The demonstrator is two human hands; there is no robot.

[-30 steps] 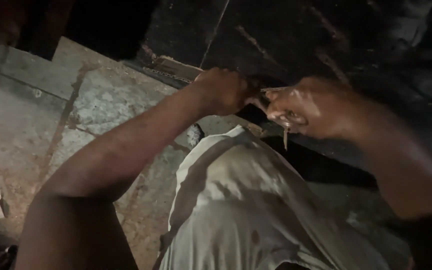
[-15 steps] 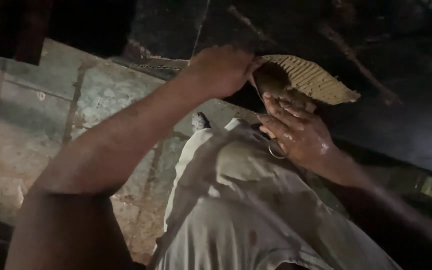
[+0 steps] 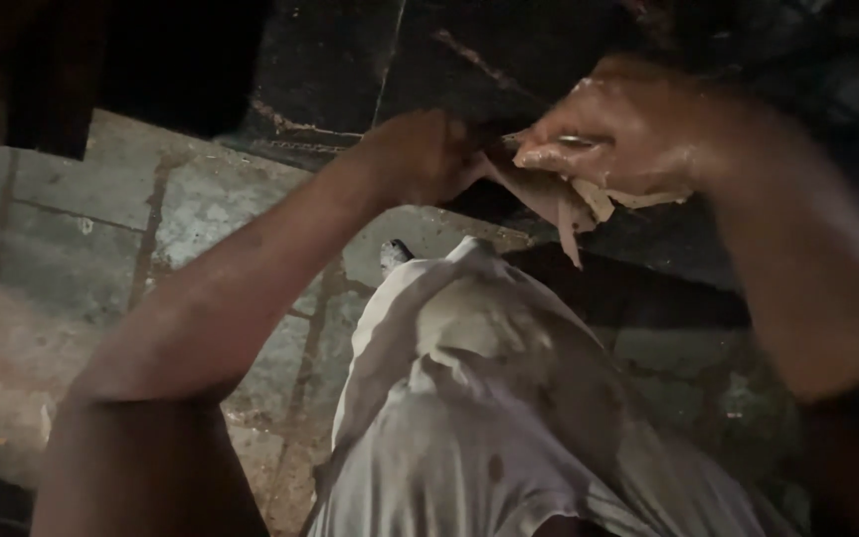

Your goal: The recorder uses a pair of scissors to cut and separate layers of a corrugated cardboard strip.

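Both hands, left hand and wet right hand, pinch a thin, limp pale-brown scrap, which looks soft, slippery, best gripped at its edges.

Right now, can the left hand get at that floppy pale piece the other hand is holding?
Probably yes: the left hand already sits against the pale piece that the right hand grips, with nothing between them.

Two hands: left hand, right hand. One pale limp scrap pinched between them. One bent knee in light cloth. One stone-slab floor.
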